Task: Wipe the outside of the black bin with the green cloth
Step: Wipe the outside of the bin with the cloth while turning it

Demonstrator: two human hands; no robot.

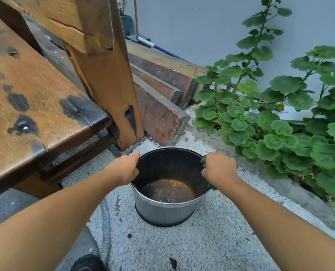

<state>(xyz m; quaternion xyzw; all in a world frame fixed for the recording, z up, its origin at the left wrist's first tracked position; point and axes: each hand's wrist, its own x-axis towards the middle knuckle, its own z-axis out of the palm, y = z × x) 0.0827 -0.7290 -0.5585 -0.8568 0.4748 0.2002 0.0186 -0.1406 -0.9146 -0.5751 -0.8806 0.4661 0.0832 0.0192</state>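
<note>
Near the wooden bench (35, 98), the left grip (123, 169) curls over the left rim of the black bin (162, 210), which stands on the gravel ground (182, 247). The right grip (218, 167) clutches the green cloth (203, 160) at the right rim.

The bin (162, 210) in the lower middle looks like metal, smooth and dull grey outside, dark inside, with a rusty orange floor. The green cloth (203, 160) at its right rim is soft and crumpled. The ground (202, 241) is rough with tiny pale pebbles. On the left, the bench (35, 94) is worn wood with black stains. The wall (202, 26) at the top is smooth and matt.
</note>
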